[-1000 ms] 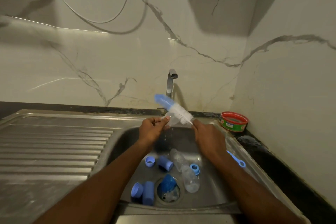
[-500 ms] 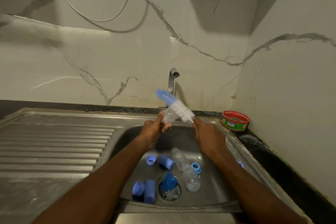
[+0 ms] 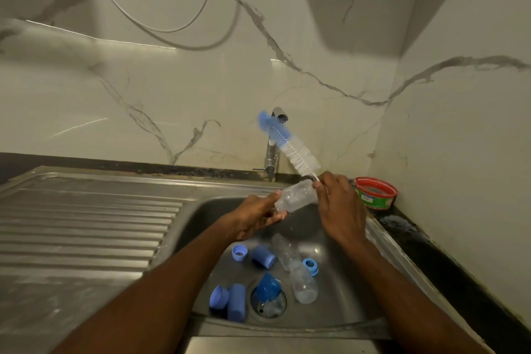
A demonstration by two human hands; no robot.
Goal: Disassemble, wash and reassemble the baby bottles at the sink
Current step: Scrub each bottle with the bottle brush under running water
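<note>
— Two marble-veined walls (image 3: 201,89) meet in a corner at about one o'clock. What lies under them?

— Steel: a ribbed drainboard (image 3: 86,227) at nine o'clock, and the sink basin (image 3: 339,304) at centre, with its tap (image 3: 271,146) at twelve.

— And the hands?

— Over the basin. Left hand (image 3: 253,220) grips a clear baby bottle (image 3: 296,197), tilted; right hand (image 3: 339,210) pinches the wire handle of a bottle brush (image 3: 287,144), bristles up and outside the bottle.

— Smaller things?

— Red-rimmed tub (image 3: 375,191) at three o'clock; two clear bottles (image 3: 296,267) and blue caps (image 3: 237,300) near the drain (image 3: 268,300) at six.
</note>
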